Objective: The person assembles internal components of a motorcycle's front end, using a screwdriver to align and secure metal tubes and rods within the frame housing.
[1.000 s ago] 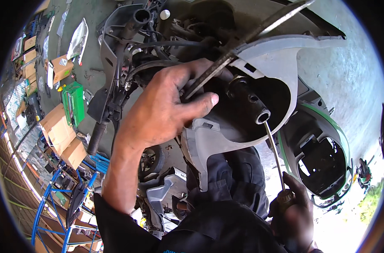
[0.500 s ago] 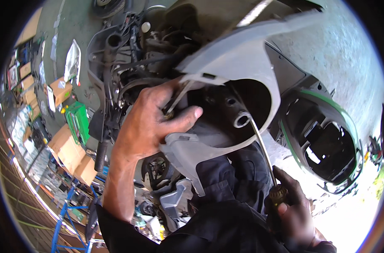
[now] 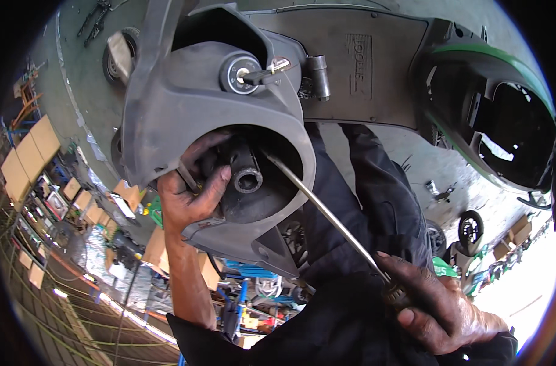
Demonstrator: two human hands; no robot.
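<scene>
While the grey panel (image 3: 186,116) frames the work, a long screwdriver (image 3: 333,218), clasped in the right hand (image 3: 433,305), reaches into its opening; the left hand (image 3: 191,204) curls beside the black tube (image 3: 245,163), around a metal rod (image 3: 189,178). Positioning the shaft seems underway, next calling for steady aim.

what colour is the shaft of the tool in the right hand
The shaft is silvery grey, seen best in the head view.

Right hand (image 3: 433,305) holds a screwdriver (image 3: 331,216), apparently just beside a dark tube (image 3: 245,161)
</scene>
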